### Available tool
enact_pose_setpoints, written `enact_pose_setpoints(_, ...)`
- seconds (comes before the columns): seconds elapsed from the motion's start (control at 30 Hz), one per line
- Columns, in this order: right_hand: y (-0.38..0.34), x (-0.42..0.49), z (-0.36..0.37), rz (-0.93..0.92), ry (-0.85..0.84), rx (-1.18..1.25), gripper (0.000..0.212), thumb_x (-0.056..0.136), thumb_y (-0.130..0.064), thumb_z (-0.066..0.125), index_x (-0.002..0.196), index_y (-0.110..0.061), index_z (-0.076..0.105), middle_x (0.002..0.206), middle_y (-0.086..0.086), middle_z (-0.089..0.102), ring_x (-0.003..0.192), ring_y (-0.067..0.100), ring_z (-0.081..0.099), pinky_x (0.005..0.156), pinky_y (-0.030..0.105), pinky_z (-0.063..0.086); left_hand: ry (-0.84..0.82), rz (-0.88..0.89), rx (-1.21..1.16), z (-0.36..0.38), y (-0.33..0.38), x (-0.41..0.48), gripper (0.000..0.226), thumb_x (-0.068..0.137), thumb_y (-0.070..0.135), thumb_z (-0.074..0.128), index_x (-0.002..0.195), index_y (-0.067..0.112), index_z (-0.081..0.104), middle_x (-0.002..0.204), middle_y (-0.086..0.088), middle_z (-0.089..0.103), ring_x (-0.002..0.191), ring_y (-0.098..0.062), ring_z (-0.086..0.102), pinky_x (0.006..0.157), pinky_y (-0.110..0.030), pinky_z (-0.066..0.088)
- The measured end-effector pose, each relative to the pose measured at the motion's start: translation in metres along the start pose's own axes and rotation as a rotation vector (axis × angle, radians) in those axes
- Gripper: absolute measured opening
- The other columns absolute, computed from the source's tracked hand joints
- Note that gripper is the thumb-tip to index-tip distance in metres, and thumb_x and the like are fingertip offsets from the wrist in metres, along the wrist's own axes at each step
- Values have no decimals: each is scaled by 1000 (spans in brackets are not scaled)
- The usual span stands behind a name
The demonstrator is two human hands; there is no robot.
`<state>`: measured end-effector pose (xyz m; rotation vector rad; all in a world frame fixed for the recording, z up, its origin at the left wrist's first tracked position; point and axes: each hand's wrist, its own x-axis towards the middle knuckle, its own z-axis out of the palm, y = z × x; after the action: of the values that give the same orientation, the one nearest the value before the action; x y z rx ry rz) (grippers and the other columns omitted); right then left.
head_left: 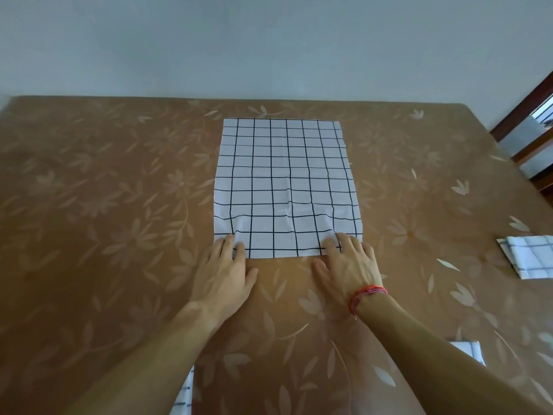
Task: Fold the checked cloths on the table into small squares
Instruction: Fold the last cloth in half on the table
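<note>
Cloth [285, 187]: white with a dark grid, spread flat, one layer as far as shows. Sits at centre frame on the table [104, 190], long side running up-frame. Light ripples across its lower third; the upper part is smooth.

Left hand [223, 271]: palm down, fingers straight and a little spread. Fingertips press the cloth's lower-left corner; the thumb lies off to the side on the table. Grips nothing.

Right hand [348, 265]: same pose, flat and splayed. Fingertips lie on the lower-right corner, thumb on the table below the hem. Grips nothing. Red thread bracelet [366, 296] on that wrist.

Both forearms come in from the bottom edge.

Second cloth [529, 256]: same check, folded small, at the right edge of frame, well apart from the spread one, cut by the frame.

Third cloth [468, 353]: lower right, only a corner shows beside the right forearm.

Fourth cloth [185, 393]: bottom edge, left of centre, a strip showing by the left forearm.

Table cover is brown with a pale leaf and flower print. Plain pale wall [269, 40] across the top. Dark wooden chair [526, 136] at upper right, beside the table.
</note>
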<state>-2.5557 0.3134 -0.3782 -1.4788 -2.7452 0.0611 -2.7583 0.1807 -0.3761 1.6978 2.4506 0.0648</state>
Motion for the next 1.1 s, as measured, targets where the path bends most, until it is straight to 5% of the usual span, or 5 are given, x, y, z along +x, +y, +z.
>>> enact_pose_setpoints(0.2,8,-8,-12,-65,100,55,47,79,-41,37,95,-9,68,99,3,64,94,22,62,96,35,42,123,70,-56,-1,-7,-1,43,75,25,73,107,-3,64,108,-11,62,102,-31,59,87,-44,52)
enact_pose_setpoints(0.3,14,-23,-44,-293,482,294,31,85,-16,49,55,-21,43,50,-16,32,44,-11,44,67,0,43,231,106,-110,-11,-11,-3,42,65,10,80,102,0,64,100,-9,62,95,-31,60,83,-44,54)
enact_pose_setpoints(0.47,31,-15,-44,-55,325,105,23,68,-32,65,84,-16,72,69,-3,66,71,24,60,72,34,45,415,148,-144,-31,-19,-7,39,57,-12,75,89,9,65,81,0,64,78,-26,61,75,-31,40)
enact_pose_setpoints(0.83,48,-73,-65,201,19,180,14,82,-20,66,87,-28,76,87,-2,65,95,22,53,86,30,39,281,108,-290,-46,-34,-58,20,77,3,73,77,18,60,67,9,59,59,-19,57,48,-28,42)
enact_pose_setpoints(1.1,50,-127,-83,248,-30,121,12,80,-25,57,83,-27,69,78,3,57,83,30,61,62,26,34,261,140,-300,-68,-29,-104,16,79,3,70,76,17,62,63,9,62,55,-20,58,47,-26,41)
